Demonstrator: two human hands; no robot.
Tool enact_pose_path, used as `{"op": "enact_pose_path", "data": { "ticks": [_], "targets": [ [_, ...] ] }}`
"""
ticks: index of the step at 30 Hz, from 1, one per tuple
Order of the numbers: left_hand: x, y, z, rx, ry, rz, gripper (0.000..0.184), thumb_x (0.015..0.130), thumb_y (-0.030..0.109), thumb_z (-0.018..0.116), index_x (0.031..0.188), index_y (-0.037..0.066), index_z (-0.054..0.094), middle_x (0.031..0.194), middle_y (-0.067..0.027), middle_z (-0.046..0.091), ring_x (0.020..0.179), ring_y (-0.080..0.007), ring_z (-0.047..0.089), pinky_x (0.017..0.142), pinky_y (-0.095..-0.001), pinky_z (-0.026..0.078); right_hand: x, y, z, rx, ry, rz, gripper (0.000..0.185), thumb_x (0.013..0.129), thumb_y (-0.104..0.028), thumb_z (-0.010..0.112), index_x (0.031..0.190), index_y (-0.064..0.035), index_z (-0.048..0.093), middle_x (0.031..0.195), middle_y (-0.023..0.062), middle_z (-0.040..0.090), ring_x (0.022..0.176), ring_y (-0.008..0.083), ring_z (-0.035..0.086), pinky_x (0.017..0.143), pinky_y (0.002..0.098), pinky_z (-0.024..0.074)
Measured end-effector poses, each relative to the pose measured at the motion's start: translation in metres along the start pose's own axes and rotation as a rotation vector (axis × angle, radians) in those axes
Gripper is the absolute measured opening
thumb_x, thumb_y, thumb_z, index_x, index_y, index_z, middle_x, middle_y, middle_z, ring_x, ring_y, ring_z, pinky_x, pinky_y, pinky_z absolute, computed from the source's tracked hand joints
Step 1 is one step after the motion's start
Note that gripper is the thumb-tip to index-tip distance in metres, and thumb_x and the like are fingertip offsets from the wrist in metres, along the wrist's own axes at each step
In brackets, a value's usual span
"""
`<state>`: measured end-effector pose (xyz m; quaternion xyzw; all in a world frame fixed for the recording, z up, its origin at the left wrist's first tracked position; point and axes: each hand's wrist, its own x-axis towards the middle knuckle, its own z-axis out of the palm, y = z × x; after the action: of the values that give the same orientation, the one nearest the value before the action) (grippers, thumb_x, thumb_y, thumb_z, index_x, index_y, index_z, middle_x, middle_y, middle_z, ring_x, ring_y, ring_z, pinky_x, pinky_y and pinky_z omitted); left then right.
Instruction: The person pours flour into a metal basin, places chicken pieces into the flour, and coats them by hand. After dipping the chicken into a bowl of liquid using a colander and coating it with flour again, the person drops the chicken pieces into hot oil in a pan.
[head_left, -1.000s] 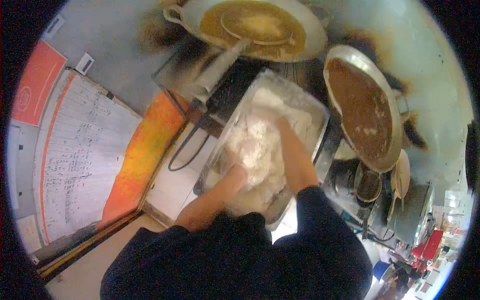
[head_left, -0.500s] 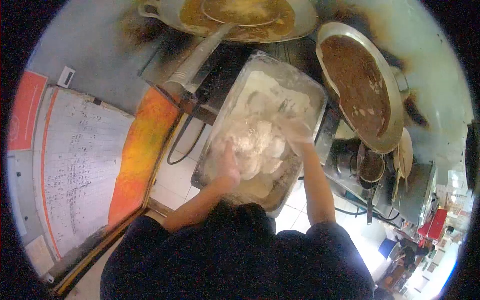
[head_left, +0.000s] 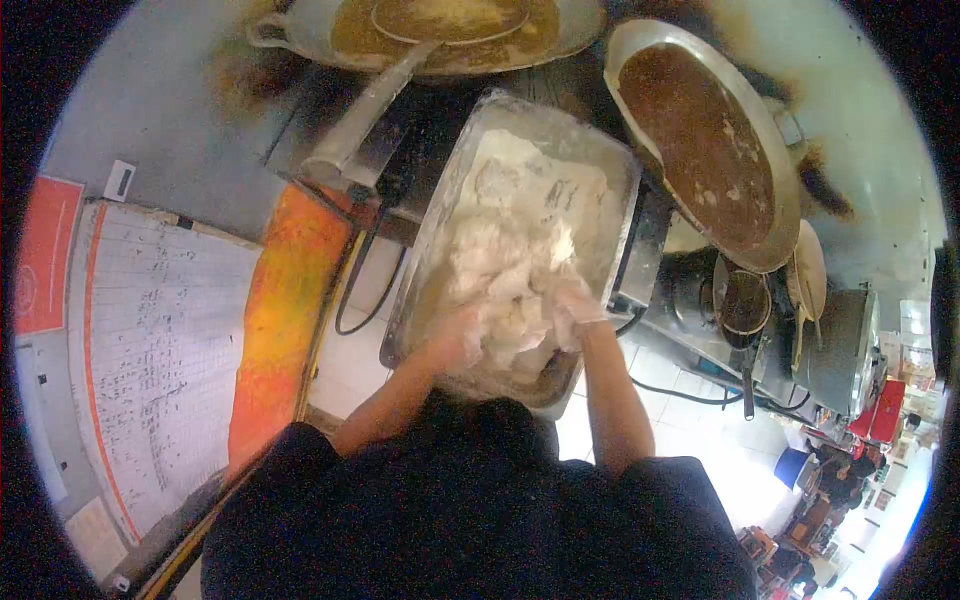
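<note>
A deep metal tray [head_left: 632,215] in front of me holds pale flour [head_left: 515,155] and a heap of thickly coated food pieces [head_left: 505,265]; the coating hides what kind of food they are. My left hand [head_left: 465,335] grips the heap from its left side, fingers partly buried and blurred. On the other side, my right hand [head_left: 575,305], in a clear, flour-dusted plastic glove, closes round pieces at the heap's near right.
Behind the tray sits a large wok [head_left: 570,30] of oily brown liquid, a long handle [head_left: 375,110] jutting toward me. Another pan [head_left: 700,150] of dark oil stands right, near a strainer [head_left: 742,305]. A written sheet [head_left: 165,340] is at left.
Both hands have drawn nearer to me and closer together, gathering the coated pieces between them. The right hand has come down and left from the tray's right side. My view has shifted slightly.
</note>
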<state>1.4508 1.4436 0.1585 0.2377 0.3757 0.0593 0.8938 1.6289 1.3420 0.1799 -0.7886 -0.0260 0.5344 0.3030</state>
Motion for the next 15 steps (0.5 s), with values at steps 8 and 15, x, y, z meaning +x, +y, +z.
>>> {"op": "enact_pose_path", "data": {
  "ticks": [8, 15],
  "targets": [
    [0.036, 0.061, 0.024, -0.380, 0.048, -0.051, 0.063, 0.099, 0.036, 0.061, 0.148, 0.003, 0.041, 0.133, -0.0158, 0.061, 0.120, -0.0316, 0.061, 0.097, -0.0458, 0.054, 0.156, -0.027, -0.042, -0.715, 0.245, -0.774, 0.036, 0.098, -0.030, 0.059, 0.122, -0.0046, 0.067, 0.113, 0.0141, 0.071, 0.106, 0.0277, 0.065, 0.095, 0.0411, 0.0494],
    [0.083, 0.045, 0.004, -0.193, 0.045, 0.000, 0.067, 0.096, 0.037, 0.063, 0.149, 0.002, 0.041, 0.138, -0.0203, 0.057, 0.124, -0.0344, 0.059, 0.102, -0.0467, 0.050, 0.165, -0.006, 0.007, -0.462, -0.068, -0.874, 0.045, 0.097, -0.037, 0.060, 0.134, -0.0118, 0.065, 0.128, 0.0169, 0.067, 0.120, 0.0299, 0.059, 0.109, 0.0391, 0.0414]
  ]
}}
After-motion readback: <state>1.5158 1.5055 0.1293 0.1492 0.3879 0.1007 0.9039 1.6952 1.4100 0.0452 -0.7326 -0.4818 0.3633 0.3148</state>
